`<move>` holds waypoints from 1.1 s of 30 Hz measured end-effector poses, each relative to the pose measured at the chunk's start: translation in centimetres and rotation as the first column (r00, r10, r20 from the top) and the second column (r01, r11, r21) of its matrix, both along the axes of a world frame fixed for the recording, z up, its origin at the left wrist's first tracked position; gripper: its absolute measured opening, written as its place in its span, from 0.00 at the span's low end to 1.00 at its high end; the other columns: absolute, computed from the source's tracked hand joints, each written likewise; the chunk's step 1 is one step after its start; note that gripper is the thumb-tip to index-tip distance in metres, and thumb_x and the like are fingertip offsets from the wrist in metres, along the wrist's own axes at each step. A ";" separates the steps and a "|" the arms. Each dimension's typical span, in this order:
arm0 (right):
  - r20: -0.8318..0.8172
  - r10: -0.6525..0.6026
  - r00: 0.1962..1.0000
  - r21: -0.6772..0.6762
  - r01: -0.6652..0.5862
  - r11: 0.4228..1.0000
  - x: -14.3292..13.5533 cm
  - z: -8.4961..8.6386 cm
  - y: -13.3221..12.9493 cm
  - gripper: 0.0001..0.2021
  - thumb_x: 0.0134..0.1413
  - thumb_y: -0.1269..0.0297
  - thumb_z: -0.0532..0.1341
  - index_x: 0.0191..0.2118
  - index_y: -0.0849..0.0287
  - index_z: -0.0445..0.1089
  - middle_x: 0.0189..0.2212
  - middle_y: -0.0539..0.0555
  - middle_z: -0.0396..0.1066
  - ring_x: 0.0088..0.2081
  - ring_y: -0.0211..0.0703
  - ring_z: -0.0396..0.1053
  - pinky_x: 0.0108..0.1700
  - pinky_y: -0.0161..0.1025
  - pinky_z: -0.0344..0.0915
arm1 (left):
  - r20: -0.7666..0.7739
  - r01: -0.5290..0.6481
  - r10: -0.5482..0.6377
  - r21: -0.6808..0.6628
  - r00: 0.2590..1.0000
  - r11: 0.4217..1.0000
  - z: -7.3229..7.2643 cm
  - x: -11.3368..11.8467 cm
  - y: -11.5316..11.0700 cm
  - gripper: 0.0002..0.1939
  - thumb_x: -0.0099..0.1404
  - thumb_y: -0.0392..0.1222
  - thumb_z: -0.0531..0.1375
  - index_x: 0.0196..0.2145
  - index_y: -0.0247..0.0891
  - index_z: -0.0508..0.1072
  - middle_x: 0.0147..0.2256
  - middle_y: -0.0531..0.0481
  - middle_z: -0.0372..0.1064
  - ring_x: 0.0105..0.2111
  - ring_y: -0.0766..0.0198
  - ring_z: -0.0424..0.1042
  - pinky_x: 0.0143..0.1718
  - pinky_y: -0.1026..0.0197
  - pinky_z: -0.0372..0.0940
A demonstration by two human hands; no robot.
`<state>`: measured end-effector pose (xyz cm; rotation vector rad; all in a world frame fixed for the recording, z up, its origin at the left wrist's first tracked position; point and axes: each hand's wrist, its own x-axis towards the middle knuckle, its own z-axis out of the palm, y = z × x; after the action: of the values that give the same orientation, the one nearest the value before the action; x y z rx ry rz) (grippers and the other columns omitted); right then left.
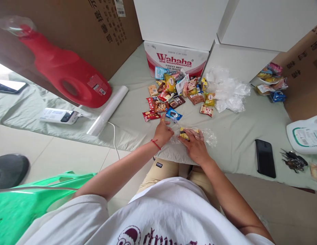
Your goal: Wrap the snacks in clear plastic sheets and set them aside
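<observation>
My right hand [197, 148] lies spread over a clear plastic bag [210, 136] near the table's front edge. Under its fingers, a yellow and black snack packet [184, 133] shows through the film. My left hand [163, 132] reaches to the pile's near side, index finger stretched out and the others loosely bent, with nothing visible in it. Its fingertip is close to a blue snack packet [174, 115] and a red snack packet [151, 116]; I cannot tell whether it touches either. Behind are more wrapped snacks, among them a dark brown packet [177, 101] and a yellow packet [170, 83].
Crumpled clear bags [228, 90] lie right of the pile, before a Wahaba-style red and white carton [176, 58]. At left are a plastic roll [107, 110], power bank [58, 116] and red jug [71, 73]. At right are a phone [265, 158], keys [293, 160] and white jug [306, 134].
</observation>
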<state>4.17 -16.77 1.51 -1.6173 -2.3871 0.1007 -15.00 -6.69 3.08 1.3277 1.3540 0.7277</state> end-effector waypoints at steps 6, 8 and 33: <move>-0.142 -0.005 0.990 0.056 0.013 0.998 0.3 -0.5 -0.3 0.29 0.71 0.67 0.52 0.74 0.57 0.53 0.68 0.61 0.62 0.70 0.51 0.55 0.74 0.64 0.40 | 0.016 0.070 -0.070 -0.024 0.997 0.997 -0.8 -1.9 -0.1 0.24 0.48 0.30 0.57 0.43 0.38 0.80 0.25 0.55 0.69 0.28 0.64 0.68 0.36 0.62 0.66; -0.168 0.008 0.986 0.057 0.002 0.998 0.4 -0.5 -0.3 0.25 0.71 0.65 0.52 0.71 0.56 0.58 0.68 0.61 0.63 0.70 0.51 0.56 0.74 0.64 0.39 | -0.023 0.060 -0.061 -0.008 0.998 0.998 -0.8 -2.0 0.0 0.20 0.48 0.31 0.57 0.38 0.37 0.79 0.28 0.53 0.71 0.31 0.62 0.71 0.39 0.60 0.68; -0.417 0.028 0.909 0.184 0.054 0.981 1.5 -1.9 0.2 0.20 0.68 0.73 0.53 0.57 0.50 0.75 0.55 0.59 0.65 0.68 0.55 0.53 0.69 0.61 0.59 | -0.600 0.641 -0.227 0.699 0.767 0.317 0.7 -0.6 -1.0 0.11 0.70 0.37 0.58 0.40 0.41 0.81 0.50 0.43 0.77 0.59 0.51 0.69 0.58 0.45 0.67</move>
<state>5.68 -16.61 -0.38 -1.3606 -1.9917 0.1877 -15.63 -7.67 3.78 2.7393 0.7134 0.8117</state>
